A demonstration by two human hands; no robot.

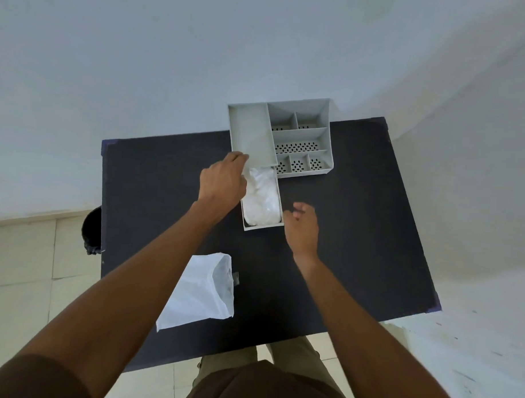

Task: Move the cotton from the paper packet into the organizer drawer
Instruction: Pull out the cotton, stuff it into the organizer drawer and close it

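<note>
Head view shows me my left hand (223, 182) gripping the grey plastic organizer (283, 134) above its pulled-out white drawer (261, 227) of white fluffy cotton (262, 199), my right hand (302, 227) loosely curled, empty, just beside the drawer.

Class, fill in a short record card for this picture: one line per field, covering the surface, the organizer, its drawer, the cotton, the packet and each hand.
surface: dark table
organizer: grey, far side of table, perforated compartments that look empty
drawer: pulled out toward the person
cotton: white, lying inside the drawer
paper packet: white, flat on table, near-left, apart from organizer
left hand: at the drawer's far-left side, beside the cotton
right hand: fingers curled, by the drawer's near-right corner; holds nothing visible
</note>
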